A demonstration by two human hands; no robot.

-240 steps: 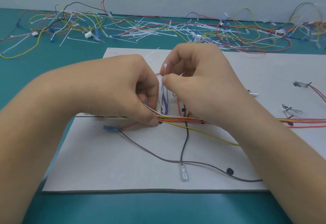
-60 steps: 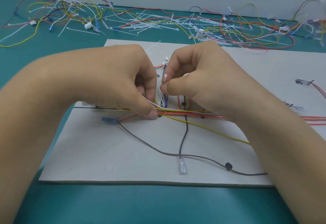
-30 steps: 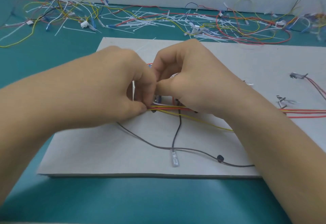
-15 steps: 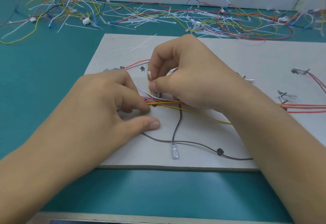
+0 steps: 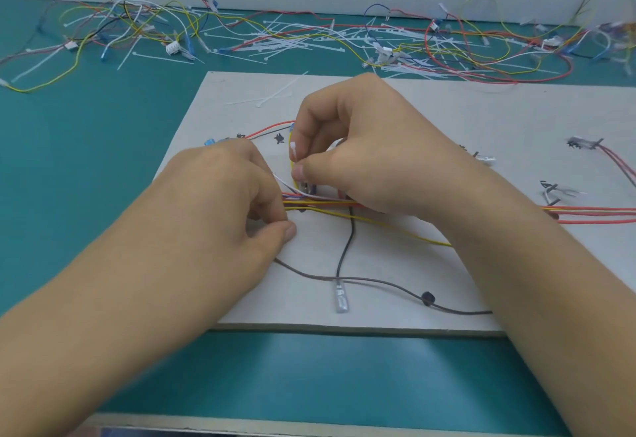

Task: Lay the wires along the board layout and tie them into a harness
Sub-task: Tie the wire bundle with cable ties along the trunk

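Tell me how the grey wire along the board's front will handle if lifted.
The grey wire probably flops: it lies in loose curves on the board. Likely light, being thin. May drag the black wire crossing it.

Small black marks [image 5: 279, 138] are inked on the board [image 5: 378, 305] near its far-left corner. None can be read from here.

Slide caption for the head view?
Right hand pinches a white cable tie above the wire bundle; left hand holds the bundle.
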